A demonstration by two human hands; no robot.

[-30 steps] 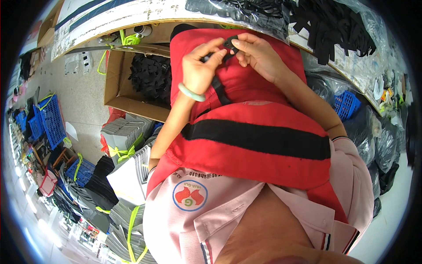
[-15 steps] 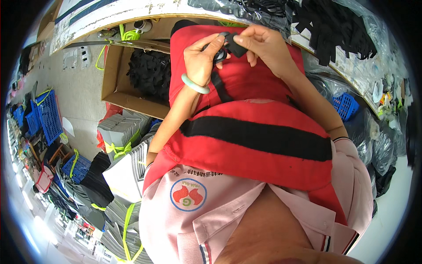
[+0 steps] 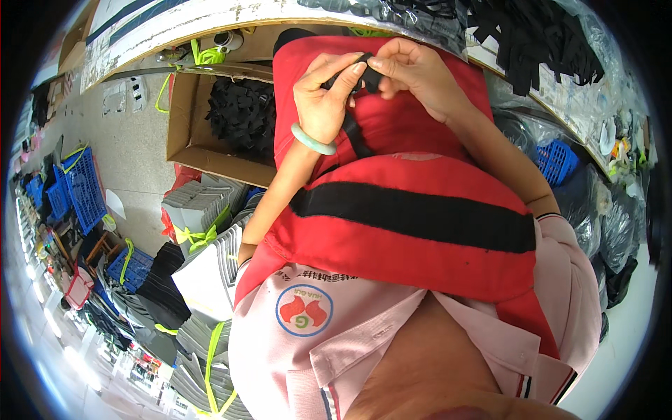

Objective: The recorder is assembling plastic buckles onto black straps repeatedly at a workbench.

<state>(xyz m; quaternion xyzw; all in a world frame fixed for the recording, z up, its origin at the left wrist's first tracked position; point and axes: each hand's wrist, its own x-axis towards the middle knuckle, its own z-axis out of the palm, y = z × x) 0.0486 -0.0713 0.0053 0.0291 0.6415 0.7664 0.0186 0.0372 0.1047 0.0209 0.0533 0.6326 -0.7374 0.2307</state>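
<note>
Above my red-covered lap, both hands meet over a small black piece of strap or fabric (image 3: 370,79). My left hand (image 3: 323,98), with a pale green bangle on its wrist, pinches it between thumb and fingers. From the other side, my right hand (image 3: 420,78) grips its upper edge with thumb and forefinger, the other fingers curled. Whatever else lies in my left palm is mostly hidden by the fingers. A black strap (image 3: 357,135) hangs down across the red cloth (image 3: 413,129) below the hands.
At the left, an open cardboard box (image 3: 217,166) holds many black pieces. Below it stand tied stacks of grey sheets (image 3: 198,203). A worktable (image 3: 280,15) edges the far side, with black strips (image 3: 539,45) at its right. Blue baskets (image 3: 85,192) and plastic bags (image 3: 619,220) lie around.
The black piece has turned and looks narrower, with my left fingers now extending over it. The dark shiny part seen earlier in my left hand is now mostly covered.
</note>
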